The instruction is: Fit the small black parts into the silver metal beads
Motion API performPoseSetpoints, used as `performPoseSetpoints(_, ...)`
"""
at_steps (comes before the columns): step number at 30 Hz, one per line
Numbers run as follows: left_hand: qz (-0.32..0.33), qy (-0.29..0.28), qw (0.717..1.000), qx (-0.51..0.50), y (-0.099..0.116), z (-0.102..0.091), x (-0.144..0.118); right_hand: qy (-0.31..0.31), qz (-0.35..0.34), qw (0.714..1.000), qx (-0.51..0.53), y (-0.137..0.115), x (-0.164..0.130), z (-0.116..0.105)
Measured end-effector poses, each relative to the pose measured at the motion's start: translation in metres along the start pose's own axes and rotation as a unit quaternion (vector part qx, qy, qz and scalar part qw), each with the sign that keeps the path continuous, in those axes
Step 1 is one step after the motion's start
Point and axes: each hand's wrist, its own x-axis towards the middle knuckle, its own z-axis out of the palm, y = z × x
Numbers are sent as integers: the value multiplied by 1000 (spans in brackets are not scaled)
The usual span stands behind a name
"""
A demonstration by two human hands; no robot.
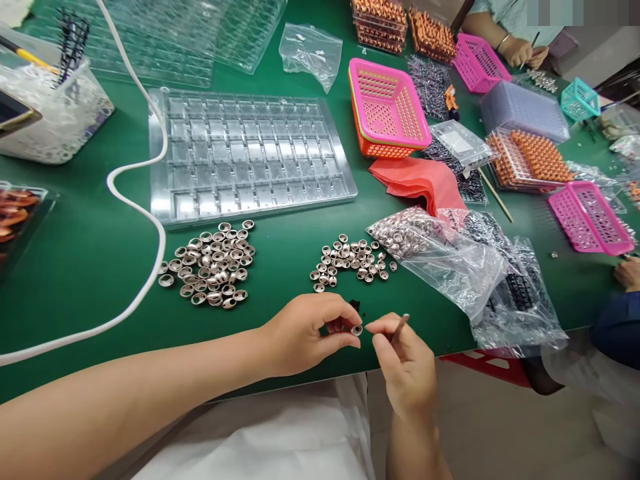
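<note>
Left hand (307, 333): is pinching a metal ring (357, 331) between thumb and fingers.
Right hand (409, 367): is clasping a thin tool (401, 325), right of the ring.
Larger ring pile (219, 277): is lying far left.

Silvery metal and glossy plastic over a smooth green worktop (290, 260)
The small rings (217, 279) look like satin-finished metal. The compartment tray (253, 160) is clear, shiny plastic; the loose bag (455, 270) is thin, crinkled plastic film. The pink basket (417, 115) looks like smooth moulded plastic, the white cable (162, 244) plastic-coated and low in gloss. The pale stick (495, 195) appears to be wood, the red sheet (425, 177) matt, and the white lap covering (280, 433) soft cloth.
</note>
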Motion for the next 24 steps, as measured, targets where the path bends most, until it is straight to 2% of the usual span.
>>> performPoseSetpoints(4,71,-16,996,52,-1,1,-2,-46,38,998,21,-7,7,7)
performPoseSetpoints(7,105,-20,992,71,-3,1,-3,-54,64,996,18,-11,9,10)
performPoseSetpoints(13,115,-32,987,107,-6,3,-5,-52,92,994,0,-12,11,12)
performPoseSetpoints(17,117,-15,989,92,-6,4,-4,-51,75,996,-13,-12,9,11)
performPoseSetpoints(20,76,-4,996,54,-3,3,-2,-18,19,998,-57,-10,5,5)
performPoseSetpoints(22,31,0,999,16,-1,2,-1,2,-76,992,-102,-6,4,0)
performPoseSetpoints(24,-4,1,1000,-22,1,0,1,-1,-191,972,-139,-2,3,-7)
